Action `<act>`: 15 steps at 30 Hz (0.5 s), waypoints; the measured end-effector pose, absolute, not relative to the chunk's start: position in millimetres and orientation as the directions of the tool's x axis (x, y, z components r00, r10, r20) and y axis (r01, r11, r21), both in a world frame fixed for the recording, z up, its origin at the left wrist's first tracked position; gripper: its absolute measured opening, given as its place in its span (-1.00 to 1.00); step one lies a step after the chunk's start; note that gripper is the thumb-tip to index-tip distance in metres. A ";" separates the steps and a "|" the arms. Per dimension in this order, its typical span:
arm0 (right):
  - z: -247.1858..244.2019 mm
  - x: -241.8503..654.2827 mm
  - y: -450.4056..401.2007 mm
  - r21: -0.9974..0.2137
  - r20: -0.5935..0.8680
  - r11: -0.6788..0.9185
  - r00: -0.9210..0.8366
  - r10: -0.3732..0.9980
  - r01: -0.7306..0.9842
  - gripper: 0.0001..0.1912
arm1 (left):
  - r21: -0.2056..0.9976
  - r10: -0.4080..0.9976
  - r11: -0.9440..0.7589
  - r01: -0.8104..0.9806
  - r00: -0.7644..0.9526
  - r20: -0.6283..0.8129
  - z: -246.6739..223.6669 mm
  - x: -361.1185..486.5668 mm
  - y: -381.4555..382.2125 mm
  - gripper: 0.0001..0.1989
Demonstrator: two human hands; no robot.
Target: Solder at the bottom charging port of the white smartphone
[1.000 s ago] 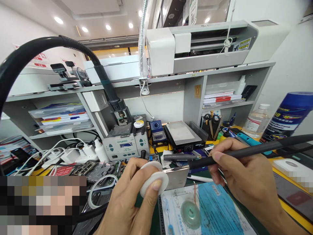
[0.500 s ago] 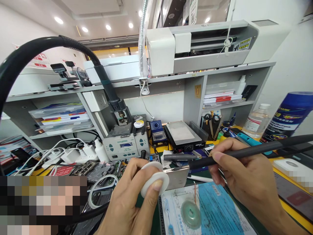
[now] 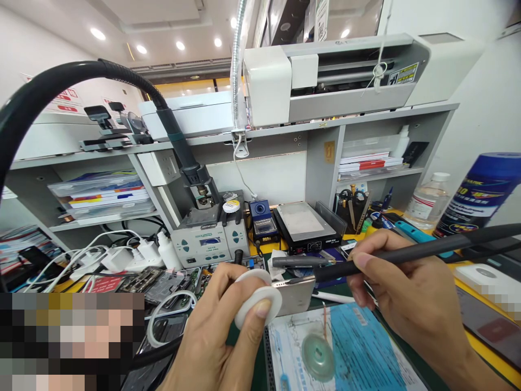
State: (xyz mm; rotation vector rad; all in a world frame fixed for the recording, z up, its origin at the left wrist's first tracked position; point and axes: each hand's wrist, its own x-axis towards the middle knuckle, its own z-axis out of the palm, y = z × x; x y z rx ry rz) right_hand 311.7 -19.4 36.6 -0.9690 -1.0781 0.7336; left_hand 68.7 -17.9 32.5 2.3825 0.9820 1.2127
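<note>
My left hand [image 3: 222, 331] is closed, its fingertips pressing two round white pads [image 3: 257, 305], which pinch one end of a thin silvery phone [image 3: 296, 296]. The phone is held edge up, with small holes showing along that edge. Between the thumb and fingers of my right hand [image 3: 407, 288] lies a long black pen-shaped tool [image 3: 439, 241]. Its dark tip meets the phone's upper edge; whether it touches, I cannot tell. Below the phone, a green ring-shaped disc [image 3: 318, 357] with a reddish cord rests on a blue and white printed sheet [image 3: 366, 347].
A soldering station [image 3: 205, 241] and a flat heating plate [image 3: 309, 225] stand behind my hands. Circuit boards [image 3: 150, 282] and white cables crowd the left. On the right are a clear bottle [image 3: 427, 201], a blue spray can [image 3: 478, 195] and a dark-screened phone [image 3: 488, 326].
</note>
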 end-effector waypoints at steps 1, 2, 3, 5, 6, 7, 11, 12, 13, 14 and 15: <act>36.7 311.1 -19.7 -0.909 0.382 0.415 0.327 0.864 -0.033 -0.74 | 0.529 0.688 -0.724 0.443 0.413 0.597 32.6 68.4 -18.0 -0.79; 36.8 310.5 -20.1 -0.908 0.385 0.418 0.334 0.861 -0.031 -0.74 | 0.528 0.688 -0.724 0.444 0.411 0.598 32.7 68.1 -18.2 -0.79; 36.9 309.9 -20.4 -0.907 0.386 0.420 0.341 0.857 -0.029 -0.74 | 0.528 0.690 -0.722 0.447 0.410 0.596 32.7 67.9 -18.5 -0.78; 36.9 309.1 -20.9 -0.907 0.386 0.420 0.352 0.853 -0.023 -0.75 | 0.529 0.694 -0.718 0.452 0.410 0.592 32.7 67.9 -18.8 -0.76; 36.8 308.8 -20.9 -0.907 0.386 0.420 0.353 0.852 -0.021 -0.75 | 0.527 0.695 -0.717 0.456 0.411 0.589 32.6 68.1 -18.7 -0.75; 36.7 308.7 -20.8 -0.908 0.385 0.418 0.352 0.853 -0.020 -0.75 | 0.523 0.693 -0.719 0.458 0.411 0.592 32.5 68.5 -18.6 -0.74; 36.1 308.8 -20.2 -0.908 0.384 0.419 0.353 0.853 -0.025 -0.75 | 0.519 0.690 -0.721 0.459 0.406 0.600 32.5 69.8 -17.4 -0.75; 36.0 308.9 -20.2 -0.908 0.384 0.419 0.354 0.853 -0.026 -0.76 | 0.520 0.690 -0.721 0.458 0.404 0.601 32.6 69.8 -17.2 -0.75; 35.9 308.9 -20.2 -0.907 0.385 0.420 0.353 0.853 -0.024 -0.76 | 0.521 0.690 -0.721 0.457 0.405 0.600 32.7 69.6 -17.0 -0.76; 36.0 308.9 -20.3 -0.907 0.385 0.420 0.351 0.853 -0.024 -0.76 | 0.520 0.690 -0.721 0.458 0.405 0.600 32.7 69.4 -16.9 -0.76; 36.1 309.0 -20.4 -0.907 0.387 0.420 0.347 0.855 -0.023 -0.76 | 0.517 0.688 -0.723 0.458 0.406 0.602 32.7 69.0 -16.9 -0.76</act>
